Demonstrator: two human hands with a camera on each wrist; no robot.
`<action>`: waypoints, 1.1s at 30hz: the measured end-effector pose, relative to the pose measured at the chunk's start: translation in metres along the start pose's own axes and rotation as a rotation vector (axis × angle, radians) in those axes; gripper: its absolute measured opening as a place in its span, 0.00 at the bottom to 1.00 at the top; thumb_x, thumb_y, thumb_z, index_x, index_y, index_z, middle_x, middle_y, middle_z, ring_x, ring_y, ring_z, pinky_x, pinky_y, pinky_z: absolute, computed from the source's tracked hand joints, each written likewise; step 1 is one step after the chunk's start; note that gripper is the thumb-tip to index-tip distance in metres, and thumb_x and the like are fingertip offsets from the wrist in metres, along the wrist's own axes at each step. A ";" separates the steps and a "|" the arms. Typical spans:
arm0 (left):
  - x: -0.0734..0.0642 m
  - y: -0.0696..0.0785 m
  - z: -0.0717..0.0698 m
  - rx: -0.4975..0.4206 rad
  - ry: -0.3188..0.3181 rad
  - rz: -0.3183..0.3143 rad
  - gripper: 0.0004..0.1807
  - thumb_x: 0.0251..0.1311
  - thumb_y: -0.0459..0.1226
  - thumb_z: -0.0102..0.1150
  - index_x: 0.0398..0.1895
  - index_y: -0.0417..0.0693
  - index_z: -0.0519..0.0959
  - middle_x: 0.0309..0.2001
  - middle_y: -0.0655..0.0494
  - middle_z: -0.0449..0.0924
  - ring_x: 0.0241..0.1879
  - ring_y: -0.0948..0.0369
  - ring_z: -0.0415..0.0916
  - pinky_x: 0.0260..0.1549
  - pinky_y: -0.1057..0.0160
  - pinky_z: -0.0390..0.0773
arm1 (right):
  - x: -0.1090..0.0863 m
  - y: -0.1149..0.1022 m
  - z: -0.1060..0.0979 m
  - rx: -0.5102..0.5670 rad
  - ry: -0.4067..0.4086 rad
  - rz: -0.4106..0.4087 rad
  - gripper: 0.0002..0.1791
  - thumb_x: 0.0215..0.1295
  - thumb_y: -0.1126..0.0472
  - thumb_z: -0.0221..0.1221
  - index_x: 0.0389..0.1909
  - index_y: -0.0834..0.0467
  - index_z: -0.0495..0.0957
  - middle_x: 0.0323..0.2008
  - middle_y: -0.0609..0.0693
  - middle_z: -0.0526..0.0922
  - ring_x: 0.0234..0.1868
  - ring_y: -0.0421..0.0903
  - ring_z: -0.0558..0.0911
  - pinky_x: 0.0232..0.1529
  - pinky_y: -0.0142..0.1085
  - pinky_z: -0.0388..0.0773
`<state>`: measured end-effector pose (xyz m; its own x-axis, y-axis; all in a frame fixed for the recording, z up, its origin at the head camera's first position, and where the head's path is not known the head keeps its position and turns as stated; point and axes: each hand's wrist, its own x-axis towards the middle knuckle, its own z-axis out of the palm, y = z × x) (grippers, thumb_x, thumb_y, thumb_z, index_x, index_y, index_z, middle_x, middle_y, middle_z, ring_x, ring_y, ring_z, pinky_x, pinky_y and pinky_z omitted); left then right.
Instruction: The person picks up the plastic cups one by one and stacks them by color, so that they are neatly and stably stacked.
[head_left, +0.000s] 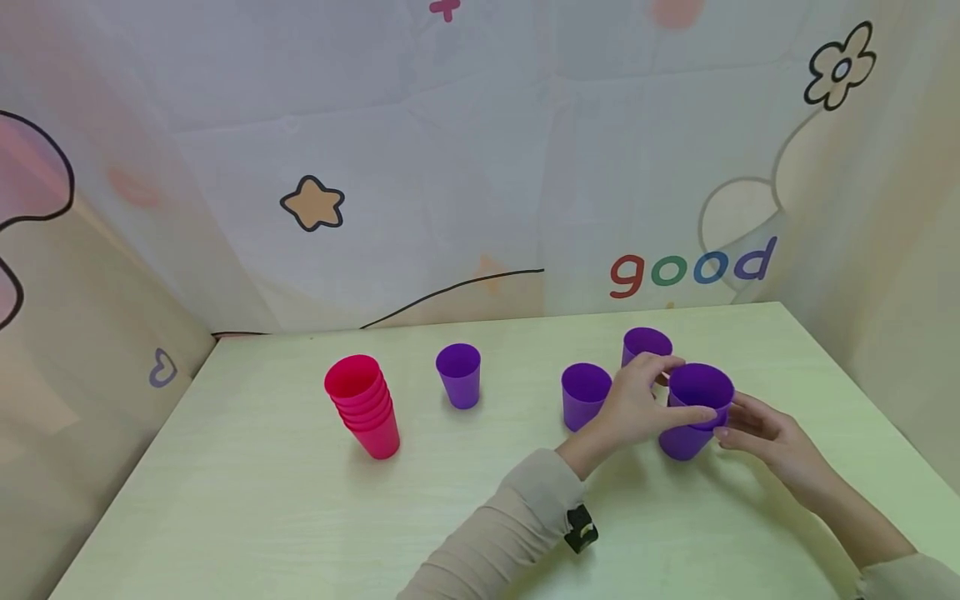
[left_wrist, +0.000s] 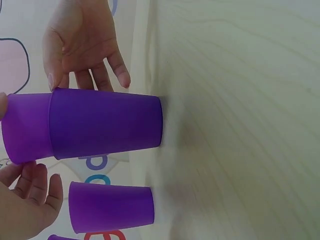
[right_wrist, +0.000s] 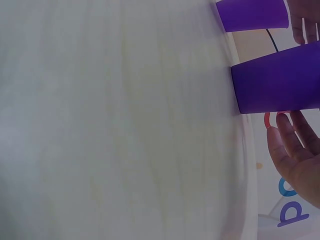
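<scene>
My left hand (head_left: 633,404) holds the upper of two nested purple cups (head_left: 700,390), its thumb across the front and its fingers at the far left side. That cup sits partly inside a lower purple cup (left_wrist: 107,124), which stands on the table. Beside the lower cup is my right hand (head_left: 780,450), fingers fairly straight and thumb near the rim. In the left wrist view the right palm (left_wrist: 85,37) faces the cup with fingers spread. Two single purple cups, one nearer (head_left: 585,396) and one farther back (head_left: 647,343), stand left of the pair.
A leaning-looking stack of several red cups (head_left: 367,408) stands on the left of the pale table (head_left: 247,500). Another purple cup (head_left: 460,375) is right of it. A printed cloth (head_left: 465,183) hangs behind the table.
</scene>
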<state>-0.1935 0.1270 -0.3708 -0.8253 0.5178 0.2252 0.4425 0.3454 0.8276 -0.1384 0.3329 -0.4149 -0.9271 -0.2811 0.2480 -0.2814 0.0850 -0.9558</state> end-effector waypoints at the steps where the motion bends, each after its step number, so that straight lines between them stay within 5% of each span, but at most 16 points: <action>1: 0.000 0.000 0.000 0.014 0.000 0.007 0.34 0.43 0.50 0.69 0.55 0.51 0.72 0.46 0.67 0.70 0.44 0.70 0.68 0.38 0.77 0.69 | 0.000 0.000 0.000 0.003 -0.003 -0.005 0.30 0.63 0.78 0.46 0.56 0.42 0.70 0.46 0.38 0.78 0.44 0.34 0.78 0.39 0.29 0.77; 9: -0.002 -0.004 0.002 0.040 -0.015 0.023 0.32 0.45 0.50 0.68 0.54 0.49 0.73 0.47 0.65 0.72 0.44 0.71 0.68 0.38 0.77 0.69 | 0.001 0.000 0.000 0.006 -0.003 -0.013 0.31 0.62 0.78 0.46 0.55 0.41 0.70 0.43 0.40 0.79 0.42 0.35 0.79 0.39 0.29 0.77; 26: -0.016 -0.011 -0.009 -0.082 -0.082 0.025 0.33 0.49 0.39 0.67 0.61 0.50 0.67 0.53 0.61 0.74 0.47 0.70 0.72 0.39 0.75 0.72 | 0.001 -0.002 0.001 -0.044 0.022 0.007 0.29 0.62 0.77 0.49 0.58 0.45 0.69 0.44 0.37 0.79 0.42 0.34 0.79 0.38 0.30 0.77; 33: -0.029 -0.015 -0.019 -0.060 -0.101 0.081 0.33 0.49 0.37 0.67 0.61 0.48 0.67 0.53 0.56 0.74 0.45 0.71 0.72 0.36 0.77 0.72 | -0.001 -0.004 0.000 -0.101 0.033 0.004 0.28 0.62 0.75 0.50 0.60 0.49 0.67 0.45 0.35 0.78 0.43 0.32 0.78 0.38 0.27 0.76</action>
<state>-0.1831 0.0916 -0.3803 -0.7470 0.6191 0.2424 0.4821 0.2533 0.8387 -0.1366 0.3323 -0.4115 -0.9356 -0.2489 0.2505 -0.2993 0.1827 -0.9365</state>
